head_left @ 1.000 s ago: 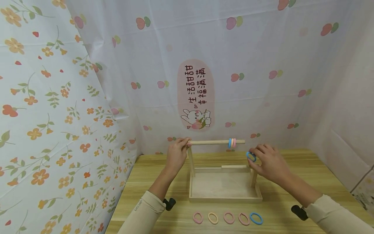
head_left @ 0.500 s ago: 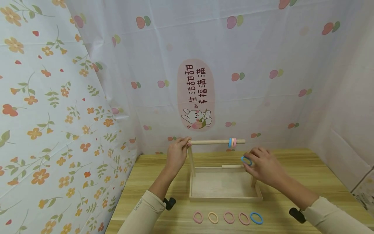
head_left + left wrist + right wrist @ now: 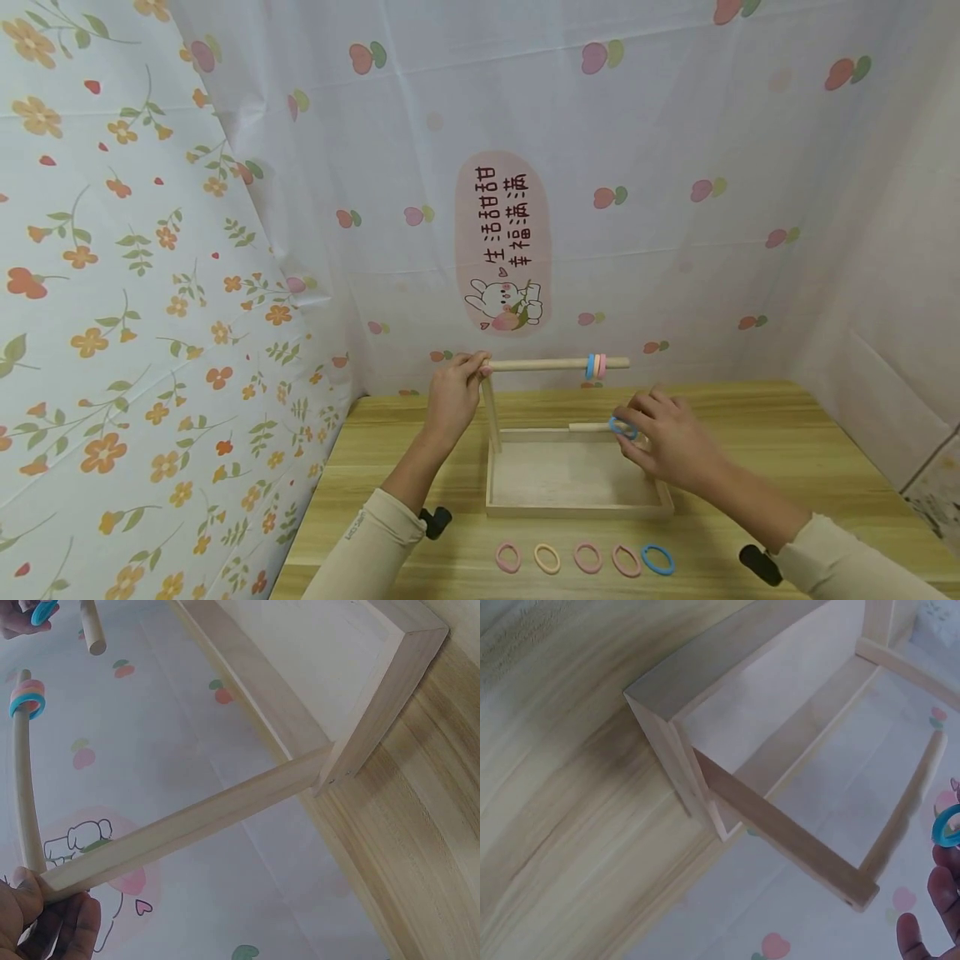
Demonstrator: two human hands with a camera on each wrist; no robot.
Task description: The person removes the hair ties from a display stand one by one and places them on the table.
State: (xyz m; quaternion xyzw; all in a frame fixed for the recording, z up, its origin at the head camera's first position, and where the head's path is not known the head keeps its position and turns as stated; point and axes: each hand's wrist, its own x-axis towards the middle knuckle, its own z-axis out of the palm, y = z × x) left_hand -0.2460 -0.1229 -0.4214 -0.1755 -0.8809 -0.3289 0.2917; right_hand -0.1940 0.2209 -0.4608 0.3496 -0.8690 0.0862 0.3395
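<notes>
We note left hand [image 3: 455, 392] clenched on left end of top dowel [image 3: 551, 364], steadying wooden stand [image 3: 577, 477]. Right of it, two hair ties [image 3: 596, 367] hang on same dowel. Right hand [image 3: 667, 437] pinches blue hair tie [image 3: 622, 428] at tip of lower dowel [image 3: 596, 427]. We advise: hold loop open, square to tip, slide on level; stand stays braced.

Above our wooden tray [image 3: 577, 507] open room under the upper dowel [image 3: 547, 364], two uprights flanking it, lower dowel [image 3: 596, 427] crossing at right, five hair ties [image 3: 585, 558] lining the table's [image 3: 750, 433] near edge.
</notes>
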